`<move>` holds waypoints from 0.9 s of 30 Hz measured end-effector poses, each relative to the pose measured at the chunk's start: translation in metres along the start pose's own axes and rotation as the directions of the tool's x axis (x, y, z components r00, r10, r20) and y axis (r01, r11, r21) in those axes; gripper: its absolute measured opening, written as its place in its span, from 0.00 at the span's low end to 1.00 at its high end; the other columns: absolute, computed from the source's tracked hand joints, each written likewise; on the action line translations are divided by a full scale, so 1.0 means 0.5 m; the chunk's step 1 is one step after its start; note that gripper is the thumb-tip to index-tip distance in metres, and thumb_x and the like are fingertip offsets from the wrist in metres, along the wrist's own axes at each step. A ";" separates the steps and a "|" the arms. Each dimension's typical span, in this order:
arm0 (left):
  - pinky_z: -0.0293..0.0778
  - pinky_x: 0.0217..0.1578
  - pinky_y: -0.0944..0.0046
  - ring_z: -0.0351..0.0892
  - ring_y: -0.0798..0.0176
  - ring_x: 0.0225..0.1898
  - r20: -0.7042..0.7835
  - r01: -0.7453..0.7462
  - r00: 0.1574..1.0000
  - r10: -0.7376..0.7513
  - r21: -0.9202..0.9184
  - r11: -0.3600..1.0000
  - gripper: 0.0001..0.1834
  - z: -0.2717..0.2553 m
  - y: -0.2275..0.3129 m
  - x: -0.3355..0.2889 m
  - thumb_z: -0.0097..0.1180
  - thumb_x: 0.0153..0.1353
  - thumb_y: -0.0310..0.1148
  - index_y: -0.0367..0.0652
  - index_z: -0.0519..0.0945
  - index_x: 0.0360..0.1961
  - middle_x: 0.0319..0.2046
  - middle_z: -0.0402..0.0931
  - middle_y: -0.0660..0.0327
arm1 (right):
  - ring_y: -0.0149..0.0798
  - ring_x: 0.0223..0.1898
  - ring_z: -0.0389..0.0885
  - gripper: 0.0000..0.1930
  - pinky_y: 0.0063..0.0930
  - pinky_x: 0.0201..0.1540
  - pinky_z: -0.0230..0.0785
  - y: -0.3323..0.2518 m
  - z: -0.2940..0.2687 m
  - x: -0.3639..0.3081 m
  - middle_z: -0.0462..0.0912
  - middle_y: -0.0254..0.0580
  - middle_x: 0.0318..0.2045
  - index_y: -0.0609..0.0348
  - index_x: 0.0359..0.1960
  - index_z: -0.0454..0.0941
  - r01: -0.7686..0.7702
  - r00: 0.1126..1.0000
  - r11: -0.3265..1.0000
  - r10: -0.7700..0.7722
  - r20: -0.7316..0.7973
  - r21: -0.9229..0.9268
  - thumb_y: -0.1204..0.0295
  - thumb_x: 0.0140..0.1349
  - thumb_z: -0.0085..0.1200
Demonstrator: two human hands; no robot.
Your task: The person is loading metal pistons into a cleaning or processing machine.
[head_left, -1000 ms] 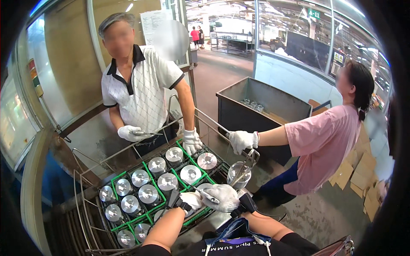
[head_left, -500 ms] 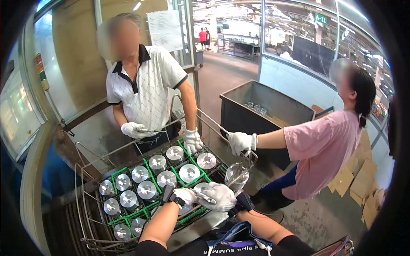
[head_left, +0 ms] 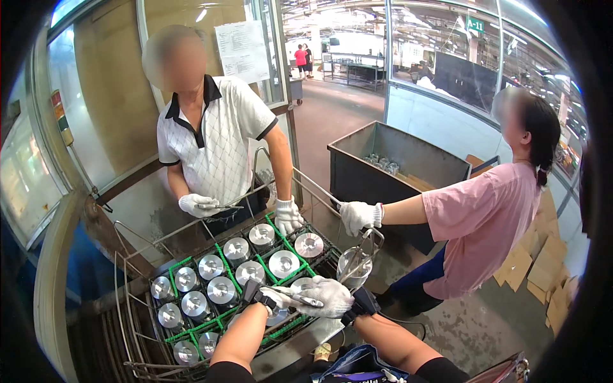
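My left hand (head_left: 278, 298), in a white knitted glove, is closed around a slim metal hand tool (head_left: 305, 299). The tool's rounded end reaches right, across the front of my right hand (head_left: 330, 298). That hand, gloved too, is closed with its back up; what its fingers hold, if anything, is hidden. Both hands are close together above the near right part of a wire basket (head_left: 182, 332) with green-coated dividers. Shiny round metal parts (head_left: 221, 290) stand upright in its compartments. One metal part (head_left: 300, 285) is half covered by my gloves.
Across the basket, a co-worker's gloved hand (head_left: 288, 216) rests at its far edge; the other holds a metal tool (head_left: 220, 206). At right, another co-worker's glove (head_left: 360, 217) grips a metal rod. Below it sits a round metal container (head_left: 354, 267). A dark bin (head_left: 396, 172) stands behind.
The metal tool has tilted and lies slightly lower across my right hand. The far co-worker's hand with the tool has dropped a little. The whole view has shifted slightly.
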State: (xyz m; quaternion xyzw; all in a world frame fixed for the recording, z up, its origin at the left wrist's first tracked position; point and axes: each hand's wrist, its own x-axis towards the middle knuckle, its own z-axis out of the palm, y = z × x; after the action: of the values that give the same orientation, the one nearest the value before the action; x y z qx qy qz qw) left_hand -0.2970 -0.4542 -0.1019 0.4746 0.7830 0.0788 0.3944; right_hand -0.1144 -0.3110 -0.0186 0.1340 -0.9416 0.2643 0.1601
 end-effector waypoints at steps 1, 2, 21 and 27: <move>0.69 0.53 0.64 0.77 0.63 0.52 0.001 -0.005 1.000 0.005 0.063 0.998 0.29 -0.010 0.015 -0.003 0.58 0.57 0.53 0.52 0.77 0.58 0.53 0.79 0.61 | 0.48 0.46 0.77 0.19 0.39 0.48 0.73 0.004 -0.001 -0.004 0.79 0.41 0.47 0.48 0.46 0.82 -0.081 0.993 0.997 0.081 0.092 -0.002 0.53 0.56 0.60; 0.69 0.53 0.64 0.77 0.63 0.52 0.003 -0.010 1.000 0.009 0.068 0.998 0.29 -0.018 0.029 -0.006 0.58 0.57 0.53 0.52 0.77 0.58 0.53 0.79 0.61 | 0.48 0.45 0.77 0.18 0.39 0.48 0.73 0.003 -0.005 -0.005 0.80 0.40 0.46 0.48 0.45 0.83 -0.059 0.994 0.998 0.060 0.090 -0.009 0.54 0.57 0.60; 0.67 0.55 0.59 0.74 0.59 0.54 0.012 -0.149 0.989 0.150 0.203 0.968 0.22 -0.092 0.168 -0.100 0.47 0.64 0.52 0.55 0.75 0.54 0.55 0.74 0.57 | 0.51 0.44 0.78 0.20 0.36 0.47 0.73 0.030 0.053 -0.016 0.82 0.44 0.44 0.55 0.48 0.80 -0.059 0.993 0.935 0.093 -0.079 0.349 0.63 0.54 0.64; 0.64 0.59 0.60 0.69 0.62 0.58 0.022 -0.063 0.998 0.060 0.201 0.977 0.21 -0.100 0.178 -0.121 0.46 0.67 0.48 0.56 0.71 0.58 0.60 0.69 0.58 | 0.48 0.41 0.79 0.17 0.36 0.43 0.74 -0.050 -0.015 0.017 0.82 0.44 0.40 0.55 0.44 0.82 0.106 0.972 0.991 -0.122 -0.203 -0.087 0.68 0.51 0.65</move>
State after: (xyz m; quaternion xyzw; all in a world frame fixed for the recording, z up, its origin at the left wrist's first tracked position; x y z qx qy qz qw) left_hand -0.2565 -0.4425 0.0090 0.5367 0.7688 0.0073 0.3477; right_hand -0.1121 -0.3289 0.0020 0.1533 -0.9198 0.2313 0.2775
